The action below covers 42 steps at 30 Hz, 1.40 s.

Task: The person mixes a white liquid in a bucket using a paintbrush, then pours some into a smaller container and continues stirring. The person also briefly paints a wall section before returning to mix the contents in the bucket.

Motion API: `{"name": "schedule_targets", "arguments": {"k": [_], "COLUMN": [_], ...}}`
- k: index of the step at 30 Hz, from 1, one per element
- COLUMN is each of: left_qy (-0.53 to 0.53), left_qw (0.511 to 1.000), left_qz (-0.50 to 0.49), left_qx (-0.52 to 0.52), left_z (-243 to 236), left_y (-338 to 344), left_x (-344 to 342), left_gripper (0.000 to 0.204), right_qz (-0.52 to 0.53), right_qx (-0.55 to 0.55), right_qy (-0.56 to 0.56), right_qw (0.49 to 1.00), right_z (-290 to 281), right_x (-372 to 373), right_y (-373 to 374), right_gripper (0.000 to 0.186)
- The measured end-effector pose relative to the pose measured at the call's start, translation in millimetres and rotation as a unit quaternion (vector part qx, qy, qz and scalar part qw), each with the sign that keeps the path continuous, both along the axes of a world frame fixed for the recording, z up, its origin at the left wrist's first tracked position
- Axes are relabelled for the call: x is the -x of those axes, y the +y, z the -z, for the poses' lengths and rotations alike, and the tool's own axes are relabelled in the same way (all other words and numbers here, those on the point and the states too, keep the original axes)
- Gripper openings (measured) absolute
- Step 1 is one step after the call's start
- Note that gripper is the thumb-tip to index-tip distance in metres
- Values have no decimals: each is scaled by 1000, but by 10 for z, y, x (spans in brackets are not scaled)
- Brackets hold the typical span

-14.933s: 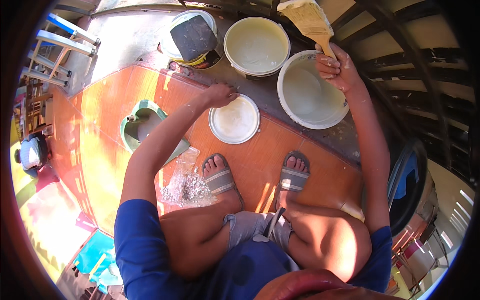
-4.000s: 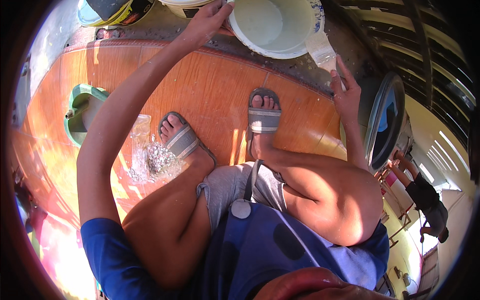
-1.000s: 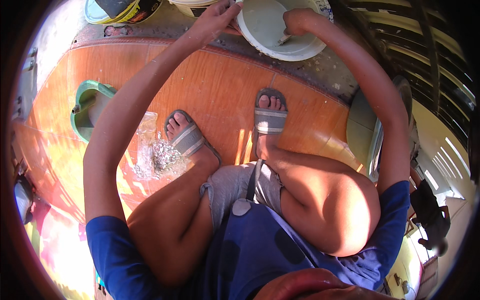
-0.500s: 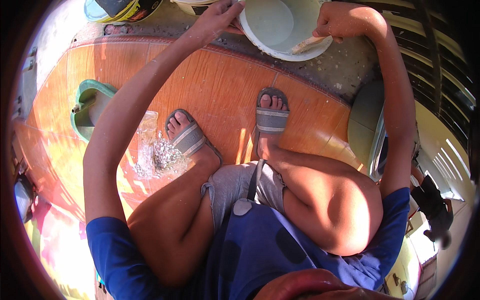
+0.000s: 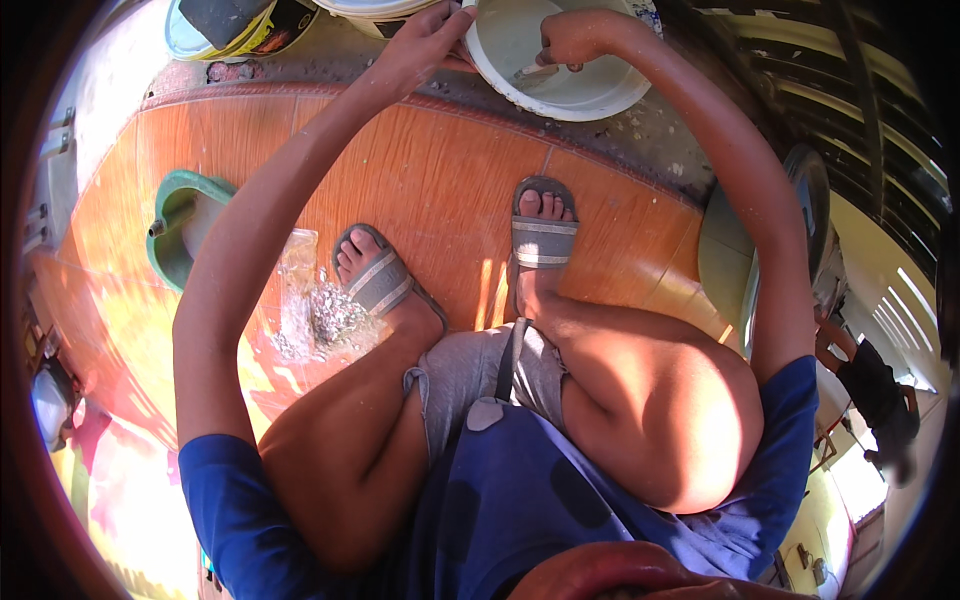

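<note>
At the far edge of the view, a round white tub [image 5: 560,108] stands tilted toward me with pale, cloudy liquid in it. My left hand [image 5: 432,38] is closed on the tub's left rim, thumb over the edge. Inside the tub, my right hand [image 5: 578,38] is closed around a short pale tool [image 5: 532,72] that looks like a brush. The tool's tip lies against the tub's near inner wall; most of its handle is hidden by my fingers.
A green scoop-shaped container [image 5: 165,262] stands left on the orange tiled floor. A clear plastic bag with silvery-white flakes [image 5: 335,315] lies by my left sandal [image 5: 380,280]. Two buckets, one yellow-black [image 5: 285,25], stand far left. At right are slatted wood [image 5: 800,60] and another person [image 5: 880,405].
My right hand has moved left inside the tub, carrying the pale tool from the right wall toward the near left wall. The tub has shifted slightly left with my left hand.
</note>
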State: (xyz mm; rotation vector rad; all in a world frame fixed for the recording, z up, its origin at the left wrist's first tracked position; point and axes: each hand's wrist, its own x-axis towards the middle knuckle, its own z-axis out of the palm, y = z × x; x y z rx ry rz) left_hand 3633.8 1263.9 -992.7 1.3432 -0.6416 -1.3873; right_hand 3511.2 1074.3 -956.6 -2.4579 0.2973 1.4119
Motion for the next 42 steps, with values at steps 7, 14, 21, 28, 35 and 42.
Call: {"name": "schedule_targets", "arguments": {"k": [7,14,21,28,35,42], "left_qy": [-2,6,0,-3,1,0], "left_qw": [1000,1000,1000,1000,1000,1000], "left_qz": [0,6,13,-3,0,9], "left_qx": [-6,4,4,-13,-3,7], "left_z": [-66,-2,-33,-57,-17,-26], "left_y": [-9,-2,3,12,7,4], "left_x": [3,-2,-9,3,-4,3], "left_gripper": [40,40,41,41,42,42], "right_qz": [-4,11,8,-65,-80,32], "right_qx": [24,25,186,241,153,32], "right_qy": [-117,-258,-392,-272,15,-149], "right_qw": [993,966,901,929,985,988], "right_z": [347,434,712,893,374,202], "right_x": [-122,3,51,273,181,45], "right_y": [139,72,-130,-400,-60,242], "right_gripper": [33,30,30,25,30,28]}}
